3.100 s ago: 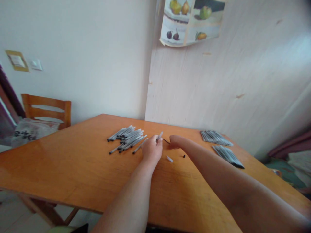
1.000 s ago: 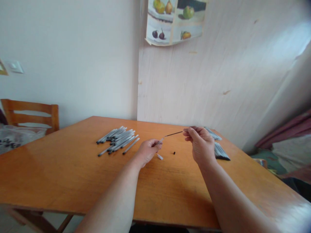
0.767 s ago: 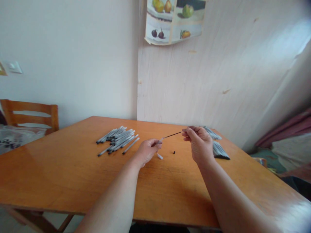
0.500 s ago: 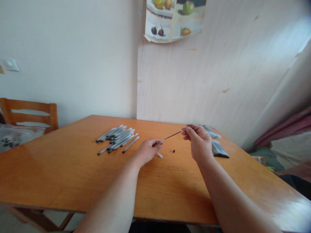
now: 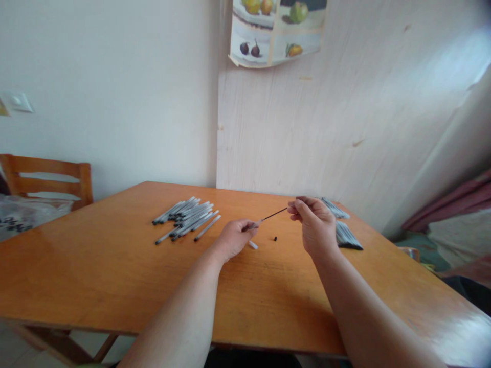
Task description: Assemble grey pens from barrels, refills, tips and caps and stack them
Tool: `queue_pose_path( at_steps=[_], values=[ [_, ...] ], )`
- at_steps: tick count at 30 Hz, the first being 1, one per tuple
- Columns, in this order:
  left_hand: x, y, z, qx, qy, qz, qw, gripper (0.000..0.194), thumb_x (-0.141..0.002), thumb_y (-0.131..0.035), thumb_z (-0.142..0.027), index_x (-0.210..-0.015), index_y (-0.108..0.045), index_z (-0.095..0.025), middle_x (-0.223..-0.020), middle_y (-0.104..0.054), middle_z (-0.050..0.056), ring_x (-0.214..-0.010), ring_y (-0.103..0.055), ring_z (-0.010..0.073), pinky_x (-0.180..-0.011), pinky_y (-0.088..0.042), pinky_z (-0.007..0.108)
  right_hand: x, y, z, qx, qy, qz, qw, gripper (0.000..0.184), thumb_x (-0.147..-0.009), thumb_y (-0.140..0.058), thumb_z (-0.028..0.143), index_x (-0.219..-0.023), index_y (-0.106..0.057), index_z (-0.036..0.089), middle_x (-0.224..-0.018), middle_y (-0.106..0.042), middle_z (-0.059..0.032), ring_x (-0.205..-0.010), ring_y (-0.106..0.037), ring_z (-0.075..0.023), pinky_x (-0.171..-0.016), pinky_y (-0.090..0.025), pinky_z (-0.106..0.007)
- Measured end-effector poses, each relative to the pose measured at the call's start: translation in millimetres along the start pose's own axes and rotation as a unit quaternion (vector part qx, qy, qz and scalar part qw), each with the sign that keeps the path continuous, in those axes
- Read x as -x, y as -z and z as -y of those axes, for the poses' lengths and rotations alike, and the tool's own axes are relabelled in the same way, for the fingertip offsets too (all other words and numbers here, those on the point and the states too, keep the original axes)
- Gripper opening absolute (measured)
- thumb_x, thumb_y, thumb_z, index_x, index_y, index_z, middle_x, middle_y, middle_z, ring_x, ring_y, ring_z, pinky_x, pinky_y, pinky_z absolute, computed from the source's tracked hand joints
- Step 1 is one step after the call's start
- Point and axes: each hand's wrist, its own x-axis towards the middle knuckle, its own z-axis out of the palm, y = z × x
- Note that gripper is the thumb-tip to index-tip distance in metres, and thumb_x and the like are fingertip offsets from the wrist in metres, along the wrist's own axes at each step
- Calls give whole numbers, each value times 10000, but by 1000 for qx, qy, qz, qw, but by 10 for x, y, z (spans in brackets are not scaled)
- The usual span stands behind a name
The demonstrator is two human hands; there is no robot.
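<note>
My left hand (image 5: pixel 235 239) is closed on a pen barrel (image 5: pixel 258 224), its clear end poking out past the fingertips. A thin dark ink refill (image 5: pixel 275 213) runs from that end up to my right hand (image 5: pixel 317 225), whose thumb and fingers pinch its other end. The refill seems to be partly inside the barrel. On the table beneath lie a small black plug (image 5: pixel 275 238) and a whitish pen cap (image 5: pixel 253 245), the latter partly hidden by my left hand.
A loose pile of grey pens with black ends (image 5: pixel 190 220) lies left of my hands on the wooden table (image 5: pixel 161 286). Bundled thin sticks, apparently refills (image 5: pixel 347 236), lie beyond my right wrist, with another bundle (image 5: pixel 334 208) behind. A wooden chair (image 5: pixel 49 176) stands at the left.
Both hands keep almost the same pose and grip. The whole view has shifted very slightly; no thing on the table has visibly moved.
</note>
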Motion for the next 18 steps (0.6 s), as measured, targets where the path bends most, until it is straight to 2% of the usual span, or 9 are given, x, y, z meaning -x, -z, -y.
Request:
queue_pose_path(
  at_steps=[11, 18],
  values=[
    [-3, -30, 52, 18, 13, 49, 999, 253, -801, -633, -303, -997, -722, -171, -1022, -732, 64, -859, -639, 184, -792, -483, 308, -39, 36, -80, 18, 2, -8, 1000, 262, -778, -699, 325, -930, -558, 166, -810, -690, -61, -667, -630, -134, -577, -477, -256],
    [10, -28, 19, 40, 20, 70, 997, 258, -805, -627, -310, -999, -717, -164, -937, -715, 48, -751, -611, 147, -715, -475, 278, 27, -22, -88, 52, -5, 14, 999, 227, -783, -673, 330, -908, -565, 174, -823, -693, -62, -671, -636, -142, -584, -488, -267]
  ],
)
